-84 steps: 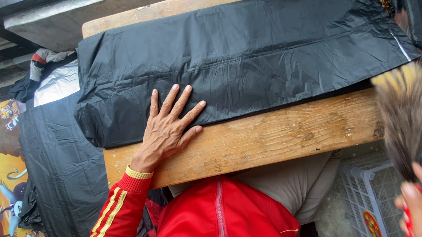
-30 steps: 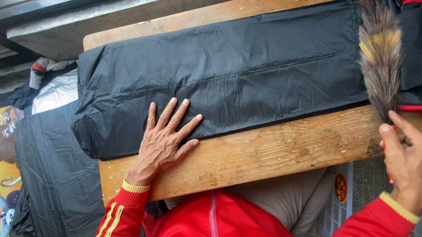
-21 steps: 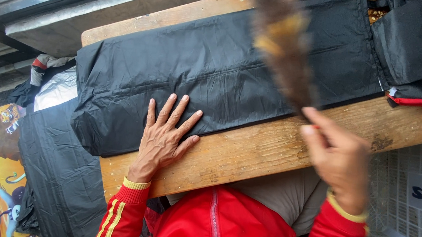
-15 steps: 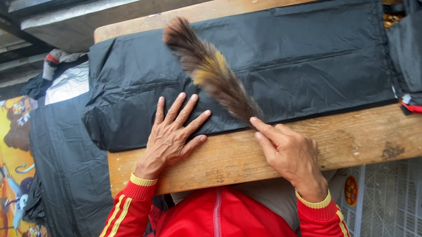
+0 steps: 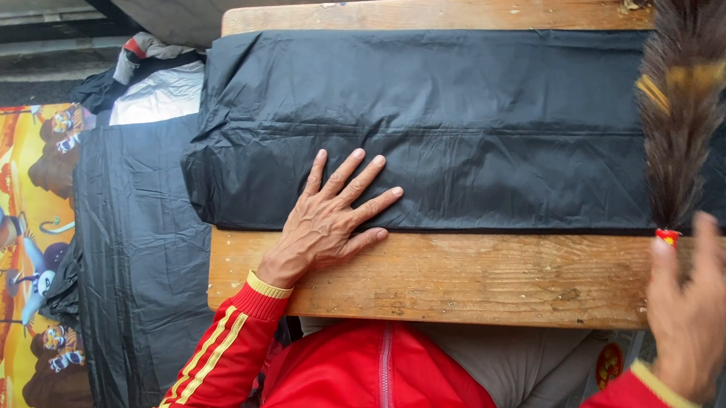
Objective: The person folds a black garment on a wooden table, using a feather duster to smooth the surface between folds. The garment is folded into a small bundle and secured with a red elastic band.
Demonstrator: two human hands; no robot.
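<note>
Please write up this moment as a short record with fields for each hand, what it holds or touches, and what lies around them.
Left hand: left hand flat, fingers spread, pressing on the black plastic sheet
Right hand: right hand gripping the handle of a feather duster, brush end pointing up
Surface: wooden bench, sheet lying lengthwise along it
Sheet state: folded flat, creased, left end overhanging the bench edge
Beside the bench: more black plastic and a colourful cartoon mat at left
</note>
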